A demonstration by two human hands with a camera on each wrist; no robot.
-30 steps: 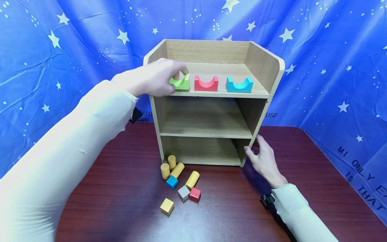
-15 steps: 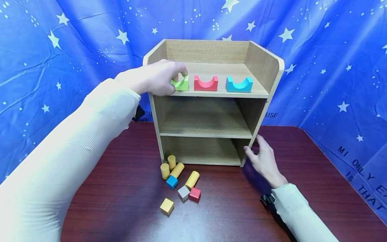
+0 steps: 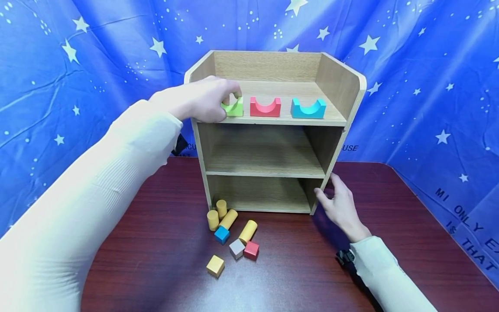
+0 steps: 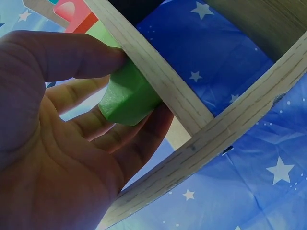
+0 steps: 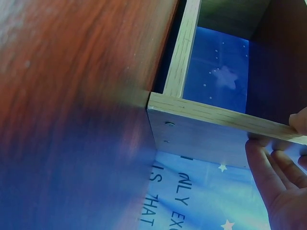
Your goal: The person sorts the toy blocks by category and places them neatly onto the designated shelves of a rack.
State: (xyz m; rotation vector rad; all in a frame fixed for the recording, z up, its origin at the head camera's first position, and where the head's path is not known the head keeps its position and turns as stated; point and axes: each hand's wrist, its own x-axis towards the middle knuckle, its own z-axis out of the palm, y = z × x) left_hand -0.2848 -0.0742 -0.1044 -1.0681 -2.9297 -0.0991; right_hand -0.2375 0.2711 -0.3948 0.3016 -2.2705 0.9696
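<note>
On the top board of a small wooden shelf [image 3: 265,168], my left hand [image 3: 208,102] pinches a green arch block [image 3: 235,108] near the left end of the front edge. The left wrist view shows the thumb at the front of the green block [image 4: 129,96] and fingers behind it. To its right, a red arch block [image 3: 265,108] and a blue arch block [image 3: 308,109] stand in a row, curved hollows upward. Low on the shelf's right side panel [image 5: 216,115], my right hand [image 3: 343,210] grips the front edge, thumb inside and fingers along the outer face.
Several yellow cylinders [image 3: 213,220], some upright and some lying, are by the shelf's lower left. Nearer on the dark red table [image 3: 292,268] lie a blue cube [image 3: 222,235], a grey cube [image 3: 237,249], a red cube [image 3: 251,251] and a yellow cube [image 3: 215,266]. A starry blue curtain [image 3: 409,86] hangs behind.
My left forearm has shifted slightly to the right, while the left hand stays on the green arch block, which has barely moved. The right hand and the table blocks have not moved.
</note>
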